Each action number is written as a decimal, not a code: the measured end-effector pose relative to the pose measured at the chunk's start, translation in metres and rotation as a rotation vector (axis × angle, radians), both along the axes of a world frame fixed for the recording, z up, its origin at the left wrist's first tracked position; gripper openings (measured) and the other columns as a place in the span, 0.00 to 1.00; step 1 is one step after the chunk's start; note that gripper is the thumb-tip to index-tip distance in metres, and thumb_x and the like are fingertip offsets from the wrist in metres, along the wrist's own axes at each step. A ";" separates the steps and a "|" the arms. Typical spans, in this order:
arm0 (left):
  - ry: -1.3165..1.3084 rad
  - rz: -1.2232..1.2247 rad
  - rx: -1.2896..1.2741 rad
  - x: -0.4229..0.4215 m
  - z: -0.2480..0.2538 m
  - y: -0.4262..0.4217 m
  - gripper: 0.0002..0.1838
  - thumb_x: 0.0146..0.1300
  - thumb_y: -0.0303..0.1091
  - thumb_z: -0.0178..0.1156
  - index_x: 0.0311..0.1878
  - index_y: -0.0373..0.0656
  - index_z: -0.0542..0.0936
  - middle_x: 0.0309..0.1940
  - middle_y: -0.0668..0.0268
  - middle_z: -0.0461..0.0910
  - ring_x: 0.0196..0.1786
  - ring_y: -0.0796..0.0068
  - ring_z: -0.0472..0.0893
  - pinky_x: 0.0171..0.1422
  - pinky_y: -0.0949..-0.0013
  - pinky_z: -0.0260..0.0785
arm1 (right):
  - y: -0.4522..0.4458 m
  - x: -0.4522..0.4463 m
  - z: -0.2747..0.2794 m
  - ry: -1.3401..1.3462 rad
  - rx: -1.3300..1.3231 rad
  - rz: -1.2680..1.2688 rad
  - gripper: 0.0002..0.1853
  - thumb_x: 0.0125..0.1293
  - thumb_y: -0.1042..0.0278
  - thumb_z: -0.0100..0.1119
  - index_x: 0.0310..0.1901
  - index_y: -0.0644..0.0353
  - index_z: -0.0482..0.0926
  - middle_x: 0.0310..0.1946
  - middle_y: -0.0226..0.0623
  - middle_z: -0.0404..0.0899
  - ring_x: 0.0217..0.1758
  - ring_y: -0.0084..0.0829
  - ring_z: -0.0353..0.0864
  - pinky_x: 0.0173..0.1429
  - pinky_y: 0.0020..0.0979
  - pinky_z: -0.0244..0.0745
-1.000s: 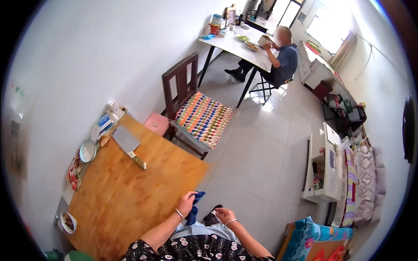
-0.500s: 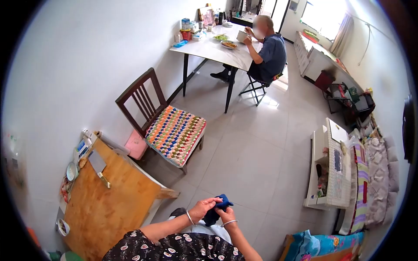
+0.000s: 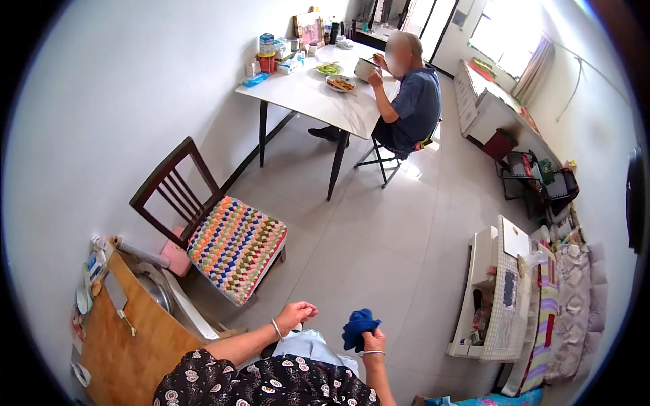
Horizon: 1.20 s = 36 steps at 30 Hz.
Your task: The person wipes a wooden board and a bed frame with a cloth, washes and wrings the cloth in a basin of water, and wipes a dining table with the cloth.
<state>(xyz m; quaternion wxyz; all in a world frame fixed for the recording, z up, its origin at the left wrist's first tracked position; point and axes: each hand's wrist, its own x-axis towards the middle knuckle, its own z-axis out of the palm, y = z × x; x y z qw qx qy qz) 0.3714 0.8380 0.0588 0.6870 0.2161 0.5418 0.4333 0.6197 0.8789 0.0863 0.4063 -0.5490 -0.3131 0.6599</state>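
Note:
A crumpled dark blue cloth point(image 3: 359, 329) is gripped in my right hand point(image 3: 373, 340), low in the middle of the view. My left hand point(image 3: 296, 315) is to the left of it, apart from the cloth, its fingers curled with nothing visible in them. Each wrist wears a bracelet. Light blue fabric point(image 3: 308, 344) shows below and between my hands. At the lower left, the wooden board point(image 3: 145, 338) has a cleaver point(image 3: 116, 292) lying on it.
Ahead on the left stands a chair point(image 3: 237, 247) with a multicoloured woven seat. Beyond it, a seated person point(image 3: 414, 101) holds a bowl at a white table point(image 3: 298, 95). A white cabinet point(image 3: 474, 298) stands on the right.
The blue cloth passed from my left hand, through both hands, to my right hand, and my hands have parted. The view has moved forward, bringing the chair and white table nearer.

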 end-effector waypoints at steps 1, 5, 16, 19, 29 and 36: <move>0.026 -0.020 0.000 -0.002 0.002 0.019 0.14 0.68 0.35 0.51 0.51 0.38 0.76 0.47 0.64 0.80 0.51 0.75 0.78 0.56 0.71 0.69 | 0.017 0.008 0.003 0.028 -0.002 -0.014 0.11 0.60 0.77 0.59 0.45 0.65 0.79 0.37 0.34 0.82 0.38 0.27 0.82 0.46 0.30 0.78; 0.091 -0.097 0.044 0.002 0.011 0.096 0.14 0.68 0.37 0.51 0.50 0.40 0.77 0.47 0.65 0.80 0.51 0.76 0.78 0.56 0.70 0.69 | 0.064 0.028 -0.002 -0.046 0.044 -0.206 0.11 0.58 0.78 0.61 0.43 0.65 0.80 0.37 0.32 0.82 0.38 0.24 0.80 0.47 0.28 0.77; 0.045 -0.109 0.104 0.095 0.010 0.285 0.11 0.67 0.36 0.52 0.46 0.41 0.78 0.42 0.69 0.81 0.45 0.81 0.78 0.49 0.74 0.70 | 0.222 0.131 -0.039 -0.454 0.214 -0.208 0.08 0.57 0.80 0.58 0.39 0.69 0.80 0.31 0.29 0.81 0.33 0.22 0.78 0.42 0.25 0.75; 0.049 -0.104 0.066 0.122 0.016 0.328 0.11 0.67 0.35 0.52 0.46 0.41 0.78 0.41 0.68 0.81 0.44 0.80 0.78 0.48 0.74 0.70 | 0.281 0.153 -0.014 -0.285 0.162 -0.201 0.05 0.57 0.78 0.60 0.35 0.66 0.79 0.28 0.27 0.78 0.30 0.18 0.74 0.38 0.21 0.73; 0.036 -0.077 0.004 0.185 -0.003 0.457 0.11 0.67 0.35 0.52 0.47 0.40 0.78 0.40 0.68 0.82 0.43 0.80 0.79 0.48 0.75 0.71 | 0.480 0.241 -0.028 -0.309 0.258 -0.107 0.12 0.58 0.69 0.59 0.42 0.63 0.80 0.36 0.34 0.79 0.38 0.27 0.77 0.43 0.31 0.73; -0.010 -0.010 -0.063 0.194 -0.030 0.588 0.10 0.68 0.33 0.52 0.46 0.39 0.78 0.41 0.65 0.81 0.45 0.76 0.80 0.51 0.73 0.73 | 0.616 0.270 0.090 0.140 0.250 -0.051 0.19 0.58 0.60 0.58 0.44 0.68 0.78 0.40 0.43 0.80 0.40 0.34 0.80 0.47 0.35 0.76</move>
